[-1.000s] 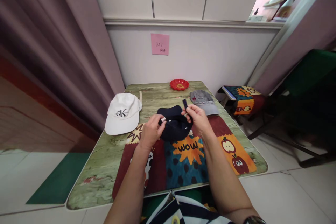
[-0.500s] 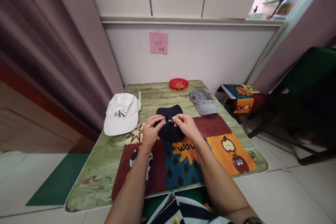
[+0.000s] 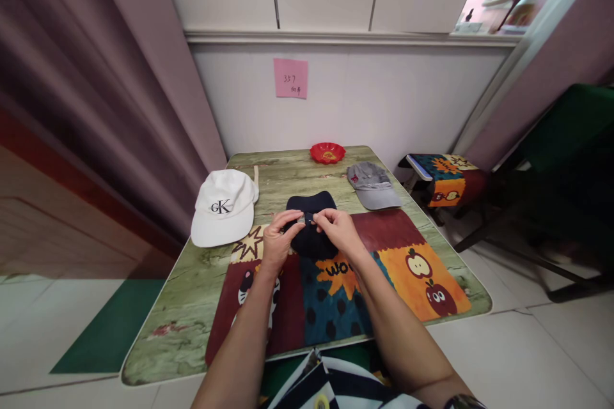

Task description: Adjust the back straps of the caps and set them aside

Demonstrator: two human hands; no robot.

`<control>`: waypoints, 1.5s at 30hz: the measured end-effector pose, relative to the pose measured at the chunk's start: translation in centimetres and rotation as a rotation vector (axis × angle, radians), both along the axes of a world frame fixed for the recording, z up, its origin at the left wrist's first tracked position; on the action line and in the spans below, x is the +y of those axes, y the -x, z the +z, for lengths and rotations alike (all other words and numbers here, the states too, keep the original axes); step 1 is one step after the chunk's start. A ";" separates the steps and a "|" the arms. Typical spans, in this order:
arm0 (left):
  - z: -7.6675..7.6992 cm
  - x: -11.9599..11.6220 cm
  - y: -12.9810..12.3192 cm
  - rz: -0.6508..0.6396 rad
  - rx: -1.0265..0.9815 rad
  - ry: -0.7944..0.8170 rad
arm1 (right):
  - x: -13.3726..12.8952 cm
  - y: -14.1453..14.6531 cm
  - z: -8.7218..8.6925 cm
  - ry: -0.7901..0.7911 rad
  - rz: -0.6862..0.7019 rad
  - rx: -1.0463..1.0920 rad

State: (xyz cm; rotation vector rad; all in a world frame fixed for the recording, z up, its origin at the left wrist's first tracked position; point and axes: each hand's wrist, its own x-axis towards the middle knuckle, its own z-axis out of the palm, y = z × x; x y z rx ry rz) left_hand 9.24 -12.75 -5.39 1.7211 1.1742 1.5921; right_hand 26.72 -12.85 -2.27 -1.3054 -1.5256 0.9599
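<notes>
A dark navy baseball cap [image 3: 314, 244] lies in front of me, its brim pointing away and its back strap toward my fingers. My left hand [image 3: 278, 239] is closed in a pinch on one side of the strap, where a small shiny piece like a buckle shows. From the right, my right hand [image 3: 338, 229] pinches the other side of the strap between thumb and finger. The two fingertips are close together above the cap. A white cap [image 3: 223, 208] with black letters sits to the left, and a grey cap [image 3: 374, 186] with a small red mark to the right.
Under the navy cap lies a colourful mat [image 3: 336, 319] on a green wood-pattern table [image 3: 163, 326]. A red scalloped dish [image 3: 327, 153] stands at the back. Beyond the table's right edge is a stool with a patterned cover [image 3: 446, 172]. A pink note [image 3: 290, 78] sticks to the wall.
The fingers of my right hand have shifted slightly at the strap, and the strap ends look closer together. The caps and dish have stayed where they were.
</notes>
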 end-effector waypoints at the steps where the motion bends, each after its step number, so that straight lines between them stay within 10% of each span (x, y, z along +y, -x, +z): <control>1: 0.1 0.0 0.0 -0.002 0.007 -0.001 | 0.0 0.0 0.0 -0.001 0.006 -0.005; 36: 1.9 -0.5 0.8 -0.015 0.182 -0.061 | -0.5 -0.3 0.5 -0.012 0.114 -0.004; 45: 3.7 -1.4 -0.1 -0.112 -0.233 0.416 | -0.5 -0.1 0.2 -0.036 0.065 0.016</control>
